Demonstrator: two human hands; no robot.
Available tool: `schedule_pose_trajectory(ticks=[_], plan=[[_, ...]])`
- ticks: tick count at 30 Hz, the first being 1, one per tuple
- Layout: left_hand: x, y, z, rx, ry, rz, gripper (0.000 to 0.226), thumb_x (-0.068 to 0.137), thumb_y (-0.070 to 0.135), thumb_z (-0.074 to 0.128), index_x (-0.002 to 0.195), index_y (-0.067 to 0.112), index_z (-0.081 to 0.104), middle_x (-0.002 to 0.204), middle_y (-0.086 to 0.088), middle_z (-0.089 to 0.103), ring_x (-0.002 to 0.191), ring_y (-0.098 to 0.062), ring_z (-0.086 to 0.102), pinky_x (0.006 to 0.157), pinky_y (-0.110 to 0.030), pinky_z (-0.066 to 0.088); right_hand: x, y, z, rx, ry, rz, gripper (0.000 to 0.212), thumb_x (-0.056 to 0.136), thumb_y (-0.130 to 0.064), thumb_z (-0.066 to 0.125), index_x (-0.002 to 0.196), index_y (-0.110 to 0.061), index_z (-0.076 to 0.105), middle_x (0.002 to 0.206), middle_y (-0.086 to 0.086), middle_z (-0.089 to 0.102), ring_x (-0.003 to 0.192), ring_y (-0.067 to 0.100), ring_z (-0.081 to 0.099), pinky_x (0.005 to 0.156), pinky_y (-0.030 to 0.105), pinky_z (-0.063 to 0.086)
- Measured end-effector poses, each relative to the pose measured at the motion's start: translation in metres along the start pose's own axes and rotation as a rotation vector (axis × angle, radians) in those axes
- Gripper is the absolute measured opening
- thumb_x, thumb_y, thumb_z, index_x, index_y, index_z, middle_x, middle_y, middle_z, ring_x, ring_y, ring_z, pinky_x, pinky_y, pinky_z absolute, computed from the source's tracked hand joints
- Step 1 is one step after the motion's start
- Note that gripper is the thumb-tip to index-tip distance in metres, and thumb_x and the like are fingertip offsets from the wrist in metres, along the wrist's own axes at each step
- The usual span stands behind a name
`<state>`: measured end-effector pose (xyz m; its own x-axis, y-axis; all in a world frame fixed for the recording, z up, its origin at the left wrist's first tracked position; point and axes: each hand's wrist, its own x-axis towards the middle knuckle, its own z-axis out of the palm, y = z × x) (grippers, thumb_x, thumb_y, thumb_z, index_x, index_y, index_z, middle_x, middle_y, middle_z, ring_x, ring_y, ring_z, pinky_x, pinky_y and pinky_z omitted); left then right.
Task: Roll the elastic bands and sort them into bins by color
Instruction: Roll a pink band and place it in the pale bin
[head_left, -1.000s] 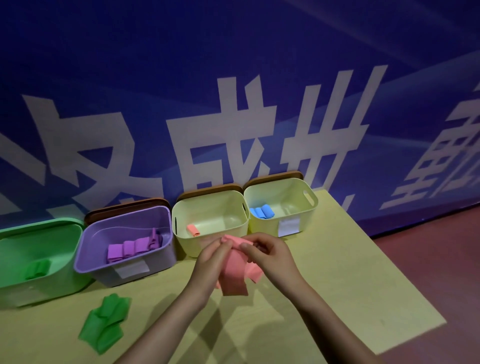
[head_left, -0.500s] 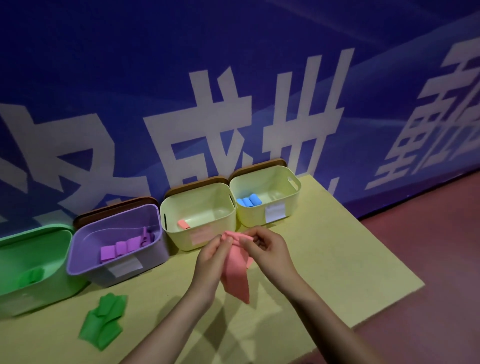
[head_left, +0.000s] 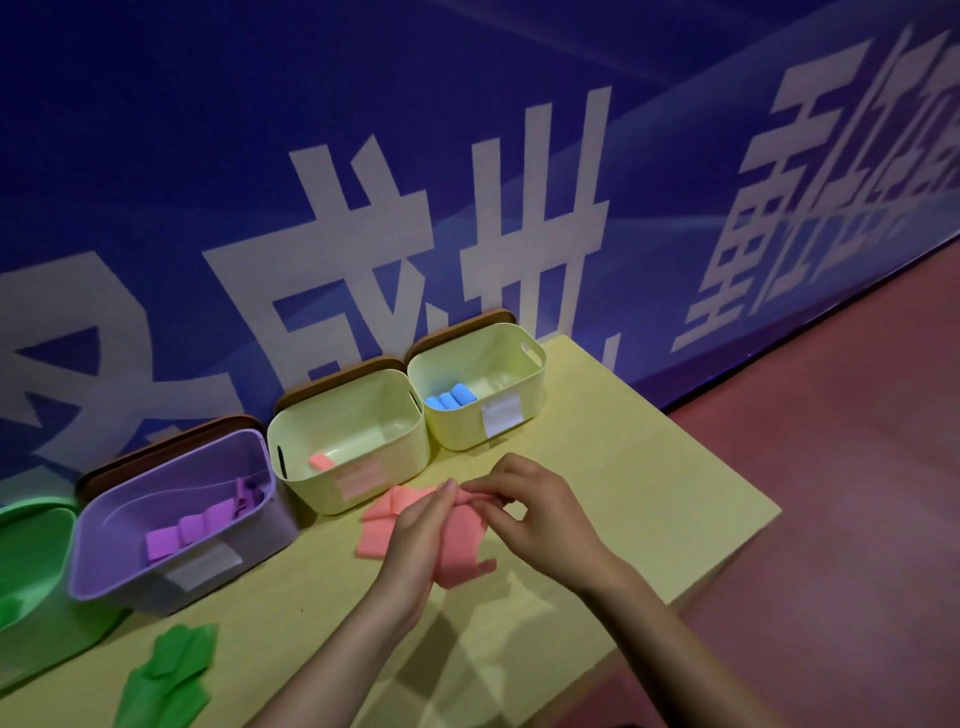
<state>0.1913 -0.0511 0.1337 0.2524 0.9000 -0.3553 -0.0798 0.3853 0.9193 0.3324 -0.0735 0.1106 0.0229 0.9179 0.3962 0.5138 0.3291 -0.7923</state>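
Note:
Both hands hold a pink elastic band (head_left: 460, 548) above the yellow table (head_left: 649, 499). My left hand (head_left: 415, 535) and my right hand (head_left: 535, 512) pinch its top edge together, and the rest hangs down between them. More pink bands (head_left: 382, 525) lie flat on the table just left of my hands. Behind them stands a yellow bin (head_left: 358, 483) with one pink roll (head_left: 321, 461) inside. A second yellow bin (head_left: 519, 415) holds blue rolls (head_left: 451, 399). The purple bin (head_left: 104, 566) holds purple rolls (head_left: 182, 535).
A green bin (head_left: 31, 525) sits at the far left edge. Green bands (head_left: 166, 680) lie loose on the table's near left. Brown lids (head_left: 337, 382) lean behind the bins against the blue wall. The table's right edge drops to a red floor (head_left: 831, 519).
The view has swung down and left. The pink band stays pinched in both hands and now hangs shorter, close over the table.

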Motion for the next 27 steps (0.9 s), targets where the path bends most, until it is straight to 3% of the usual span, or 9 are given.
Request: schedule_pose_trajectory(ticks=[4, 7, 12, 14, 16, 19, 22, 24, 27], plan=[[-0.001, -0.002, 0.002, 0.007, -0.03, 0.055, 0.036, 0.099, 0.021, 0.046, 0.083, 0.009, 0.077, 0.086, 0.001, 0.07, 0.082, -0.015, 0.061, 0.077, -0.044, 0.051, -0.001, 0.0, -0.01, 0.129, -0.057, 0.078, 0.02, 0.089, -0.02, 0.061, 0.104, -0.023, 0.075, 0.087, -0.005, 0.06, 0.083, 0.011, 0.058, 0.074, 0.016, 0.043], [-0.001, -0.001, 0.002, 0.118, 0.016, 0.114, 0.031, 0.099, 0.02, 0.045, 0.089, 0.011, 0.073, 0.076, 0.012, 0.07, 0.081, -0.006, 0.063, 0.079, -0.022, 0.048, -0.003, -0.002, -0.011, 0.247, -0.066, 0.248, 0.02, 0.093, -0.023, 0.06, 0.108, -0.026, 0.072, 0.094, -0.006, 0.064, 0.09, 0.007, 0.06, 0.077, 0.015, 0.042], [0.0, -0.005, 0.002, 0.26, -0.041, 0.157, 0.026, 0.1, 0.022, 0.046, 0.093, 0.014, 0.07, 0.079, 0.009, 0.071, 0.083, -0.017, 0.063, 0.083, -0.055, 0.051, -0.005, -0.006, -0.005, 0.377, -0.062, 0.418, 0.013, 0.091, -0.023, 0.063, 0.097, -0.016, 0.072, 0.086, -0.001, 0.071, 0.078, 0.007, 0.063, 0.072, 0.022, 0.05], [0.005, -0.012, 0.0, 0.393, -0.021, 0.221, 0.025, 0.1, 0.02, 0.046, 0.087, 0.014, 0.067, 0.078, 0.004, 0.067, 0.079, -0.019, 0.061, 0.077, -0.056, 0.052, -0.007, -0.006, -0.001, 0.324, -0.064, 0.404, 0.01, 0.09, -0.021, 0.063, 0.083, -0.015, 0.068, 0.072, -0.005, 0.065, 0.067, 0.005, 0.056, 0.064, 0.023, 0.045], [0.01, -0.02, -0.003, 0.504, 0.014, 0.291, 0.023, 0.1, 0.018, 0.046, 0.084, 0.009, 0.061, 0.075, -0.003, 0.062, 0.076, -0.022, 0.059, 0.071, -0.044, 0.052, -0.008, -0.006, 0.005, 0.22, -0.05, 0.371, 0.017, 0.09, -0.02, 0.063, 0.073, -0.016, 0.059, 0.062, -0.009, 0.055, 0.059, 0.003, 0.046, 0.058, 0.022, 0.038], [0.012, -0.022, -0.009, 0.606, 0.054, 0.391, 0.026, 0.099, 0.018, 0.046, 0.085, 0.003, 0.062, 0.075, -0.008, 0.062, 0.069, -0.009, 0.055, 0.062, -0.02, 0.04, -0.005, -0.008, 0.011, 0.147, -0.019, 0.304, 0.022, 0.09, -0.02, 0.061, 0.07, -0.015, 0.053, 0.058, -0.01, 0.047, 0.056, 0.004, 0.04, 0.055, 0.022, 0.034], [0.007, -0.01, -0.009, 0.456, 0.038, 0.384, 0.026, 0.099, 0.011, 0.047, 0.087, 0.001, 0.067, 0.08, -0.01, 0.068, 0.072, -0.003, 0.059, 0.065, -0.013, 0.042, -0.001, -0.013, 0.014, 0.216, -0.002, 0.286, 0.022, 0.09, -0.019, 0.062, 0.071, -0.013, 0.055, 0.06, -0.009, 0.048, 0.058, 0.004, 0.04, 0.056, 0.023, 0.035], [0.004, -0.002, -0.012, 0.263, -0.028, 0.319, 0.029, 0.099, 0.011, 0.045, 0.087, 0.004, 0.071, 0.088, -0.006, 0.073, 0.085, -0.009, 0.067, 0.074, -0.021, 0.05, 0.003, -0.017, 0.017, 0.277, 0.01, 0.285, 0.019, 0.09, -0.017, 0.063, 0.072, -0.013, 0.059, 0.062, -0.005, 0.053, 0.061, 0.005, 0.044, 0.058, 0.021, 0.036], [-0.001, 0.01, -0.015, 0.075, -0.077, 0.091, 0.037, 0.097, 0.033, 0.046, 0.086, 0.014, 0.076, 0.096, -0.006, 0.073, 0.092, -0.022, 0.067, 0.062, -0.048, 0.057, 0.011, -0.02, 0.023, 0.396, 0.035, 0.304, 0.013, 0.089, -0.018, 0.065, 0.081, -0.008, 0.066, 0.075, 0.007, 0.065, 0.07, 0.012, 0.056, 0.064, 0.028, 0.044]])
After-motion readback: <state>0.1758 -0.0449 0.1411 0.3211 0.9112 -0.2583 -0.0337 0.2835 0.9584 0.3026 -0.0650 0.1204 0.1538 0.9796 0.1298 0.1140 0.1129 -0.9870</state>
